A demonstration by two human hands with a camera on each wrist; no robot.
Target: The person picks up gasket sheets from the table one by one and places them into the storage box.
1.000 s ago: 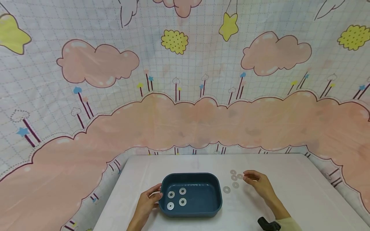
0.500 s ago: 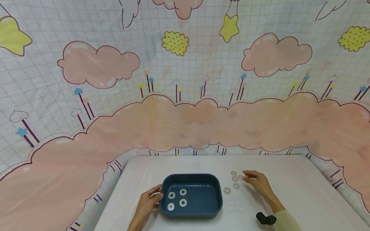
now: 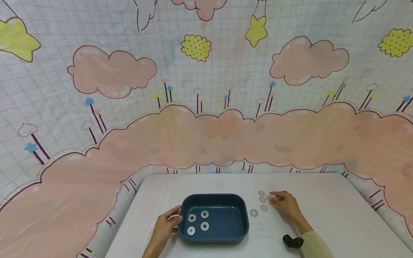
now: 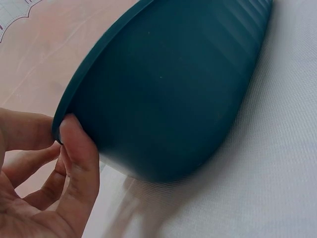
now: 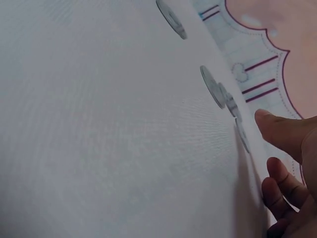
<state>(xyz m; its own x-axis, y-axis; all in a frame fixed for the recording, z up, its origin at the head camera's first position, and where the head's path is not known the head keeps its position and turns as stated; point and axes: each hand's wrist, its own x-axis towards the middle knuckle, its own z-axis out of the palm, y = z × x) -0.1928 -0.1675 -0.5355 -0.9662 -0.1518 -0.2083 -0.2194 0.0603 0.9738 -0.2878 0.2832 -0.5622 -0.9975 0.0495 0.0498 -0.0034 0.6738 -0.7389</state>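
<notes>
The right hand [image 3: 286, 205] hangs low over the table [image 3: 335, 208], at three o'clock from the loose washers [image 3: 262, 201], fingers loosely bent. No washer shows in its grasp; whether a fingertip touches the nearest one, I cannot tell. Five washers lie flat between two and three o'clock from the tray [image 3: 227, 224], three of them bunched, two a little apart toward six and seven o'clock. The left hand [image 3: 165, 225] grips the tray's rim at nine o'clock. Four more washers lie inside, toward nine.

The step in hand looks like picking up the washer by the fingertips. So thin a disc will probably offer little edge, so press one side with a nail, tip it up and pinch the rim. Draw it out toward three o'clock; pushing toward nine would likely jam it against its neighbours. Check that only one comes up.
</notes>
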